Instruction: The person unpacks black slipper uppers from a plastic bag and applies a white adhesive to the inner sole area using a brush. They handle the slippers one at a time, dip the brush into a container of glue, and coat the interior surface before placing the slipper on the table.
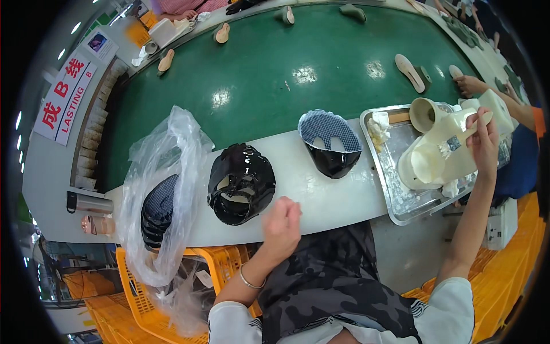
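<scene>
My right hand (482,143) grips the pale handle of a brush (451,146), whose white bristles are at the mouth of a cream plastic jug (421,166). The jug stands in a metal tray (395,213). My left hand (282,226) is closed in front of my body, just over the bench edge; whatever its fingers hold, if anything, is hidden. Left of it sits a bundle of glossy black shoe uppers (260,183). A black upper piece with a dotted grey-blue lining (330,135) lies farther off, between the bundle and the tray.
A clear plastic bag (192,166) holds more black pieces (157,206) at the left. Below is an orange basket (134,298). Behind the white bench (355,203) runs a green conveyor (258,86) with scattered shoes (409,73). Another person's hand (470,86) is at the right.
</scene>
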The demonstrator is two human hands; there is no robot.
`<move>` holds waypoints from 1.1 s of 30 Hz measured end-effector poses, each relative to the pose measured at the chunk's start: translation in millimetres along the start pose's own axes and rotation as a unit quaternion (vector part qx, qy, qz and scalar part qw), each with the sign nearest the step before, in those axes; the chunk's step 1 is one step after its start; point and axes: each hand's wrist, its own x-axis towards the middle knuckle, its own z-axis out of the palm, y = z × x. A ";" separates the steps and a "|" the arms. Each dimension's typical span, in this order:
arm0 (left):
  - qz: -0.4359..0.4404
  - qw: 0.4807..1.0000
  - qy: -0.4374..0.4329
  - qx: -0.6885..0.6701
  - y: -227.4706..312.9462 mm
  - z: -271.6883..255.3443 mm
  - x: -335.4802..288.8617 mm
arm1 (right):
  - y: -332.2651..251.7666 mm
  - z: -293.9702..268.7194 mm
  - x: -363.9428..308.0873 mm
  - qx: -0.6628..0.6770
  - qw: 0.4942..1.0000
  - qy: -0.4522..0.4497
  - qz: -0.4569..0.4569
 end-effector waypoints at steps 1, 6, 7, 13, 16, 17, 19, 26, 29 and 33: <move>0.033 0.999 0.020 0.023 1.4 -10.6 4.6 | -0.5 -0.9 -0.1 -0.001 1.000 0.000 -0.002; 0.186 0.950 0.041 0.248 11.1 -71.9 43.8 | -6.3 2.7 -4.1 -0.010 1.000 0.013 -0.008; 0.157 0.941 0.004 0.299 15.1 -79.0 49.8 | -5.8 2.9 -5.3 -0.019 1.000 0.015 -0.009; 0.053 0.860 -0.135 0.489 19.2 -101.8 48.2 | -9.3 9.6 -1.0 -0.019 1.000 0.004 0.003; 0.037 0.845 -0.148 0.513 11.8 -100.3 51.9 | -12.0 11.3 -1.8 -0.010 1.000 0.001 -0.005; 0.051 0.843 -0.146 0.516 7.5 -101.0 51.8 | -11.1 12.0 -1.4 -0.008 1.000 0.005 -0.008; 0.077 0.837 -0.141 0.523 0.7 -103.8 50.3 | -8.0 13.3 -1.0 -0.004 1.000 0.011 -0.014; 0.112 0.897 -0.016 0.427 15.7 -127.3 41.6 | -14.6 14.0 -13.7 0.002 0.998 0.041 -0.047; 0.041 0.945 0.146 0.291 23.5 -130.5 39.1 | -11.6 32.7 -33.3 -0.027 0.993 0.097 -0.066; -0.029 0.984 0.176 -0.011 26.6 -125.5 43.7 | -4.9 57.1 -73.4 -0.096 0.989 0.091 -0.072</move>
